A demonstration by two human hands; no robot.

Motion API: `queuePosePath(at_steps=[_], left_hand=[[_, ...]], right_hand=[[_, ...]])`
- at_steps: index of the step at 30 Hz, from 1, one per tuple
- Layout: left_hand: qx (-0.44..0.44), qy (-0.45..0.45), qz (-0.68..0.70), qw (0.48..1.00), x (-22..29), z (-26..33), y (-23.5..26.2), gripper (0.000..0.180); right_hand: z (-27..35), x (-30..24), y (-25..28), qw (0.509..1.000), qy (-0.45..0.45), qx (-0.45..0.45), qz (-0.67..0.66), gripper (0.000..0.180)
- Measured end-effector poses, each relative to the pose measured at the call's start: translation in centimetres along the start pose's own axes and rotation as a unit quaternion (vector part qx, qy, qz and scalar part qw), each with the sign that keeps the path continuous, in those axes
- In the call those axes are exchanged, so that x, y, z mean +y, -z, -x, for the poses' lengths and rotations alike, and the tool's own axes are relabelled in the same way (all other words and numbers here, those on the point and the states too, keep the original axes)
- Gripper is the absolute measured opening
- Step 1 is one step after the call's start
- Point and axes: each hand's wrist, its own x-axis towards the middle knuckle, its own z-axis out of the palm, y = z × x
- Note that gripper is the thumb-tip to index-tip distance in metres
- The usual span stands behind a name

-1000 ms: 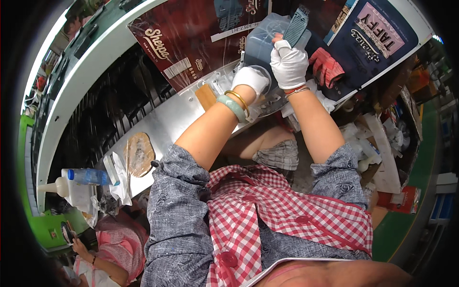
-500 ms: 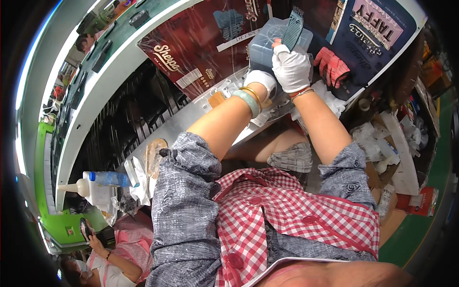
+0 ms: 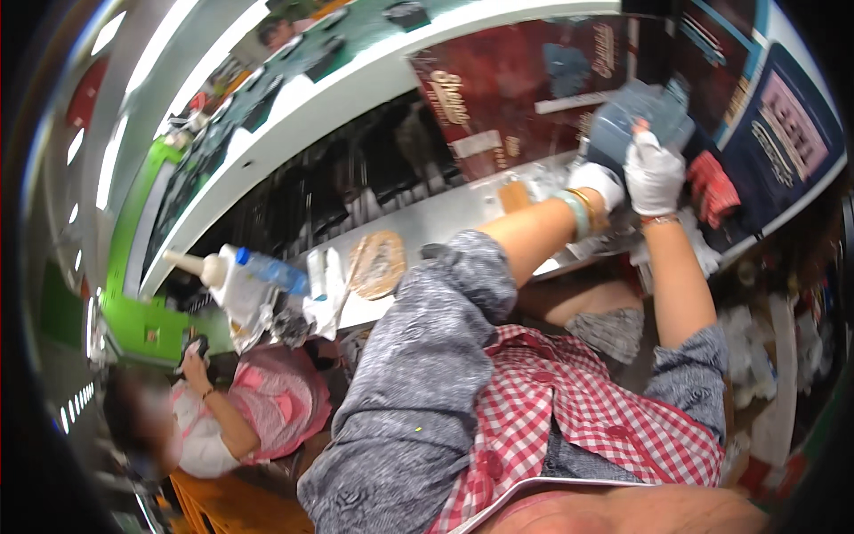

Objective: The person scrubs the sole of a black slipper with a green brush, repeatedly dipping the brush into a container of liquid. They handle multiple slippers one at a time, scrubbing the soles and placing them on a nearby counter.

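Note:
Both my hands wear white gloves and meet at the upper right. My right hand (image 3: 654,176) grips the lower edge of a grey-blue folded piece of material (image 3: 633,123) held up in front of a large dark red printed panel (image 3: 534,84). My left hand (image 3: 598,184), with bangles on the wrist, presses against the underside of the same piece. A red cloth (image 3: 714,187) lies just right of my right hand. The silver workbench (image 3: 436,222) runs below both hands.
On the bench sit a tan round pad (image 3: 376,264), a small brown block (image 3: 513,196), a white squeeze bottle (image 3: 218,270), a blue plastic bottle (image 3: 271,270) and crumpled rags (image 3: 311,307). Another person in pink (image 3: 240,418) sits at lower left. A dark blue printed panel (image 3: 783,142) stands at right.
The view has swung so the bench and hands shifted toward the upper right. Both hands stay on the grey-blue piece, held slightly higher against the red panel.

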Motion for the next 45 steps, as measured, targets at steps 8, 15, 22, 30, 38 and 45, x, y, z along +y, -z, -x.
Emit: queuePosePath(at_steps=[8,15,22,30,38,45], left_hand=[[0.034,-0.113,-0.058,0.991,-1.4,2.0,0.6,0.027],[-0.002,0.038,0.074,0.997,-2.0,4.8,2.8,0.032],[0.044,0.034,0.260,0.964,-2.8,7.0,0.8,0.023],[0.025,0.063,0.444,0.893,-2.4,10.1,-1.7,0.012],[0.048,0.015,0.449,0.892,-2.2,10.7,-0.8,0.017],[0.021,-0.001,0.559,0.829,-2.4,5.1,3.8,0.010]], right_hand=[[-0.1,0.4,-0.1,0.998,0.040,0.046,-0.027,0.009],[2.0,1.5,-0.1,0.998,-0.017,0.017,-0.052,0.019],[2.0,2.1,0.2,0.998,-0.015,0.037,-0.045,0.018],[2.1,2.6,0.6,0.996,0.011,0.071,-0.045,0.013],[2.1,2.4,1.5,0.999,-0.018,0.035,-0.022,0.019],[2.5,2.9,0.9,0.997,-0.009,0.055,-0.048,0.021]])
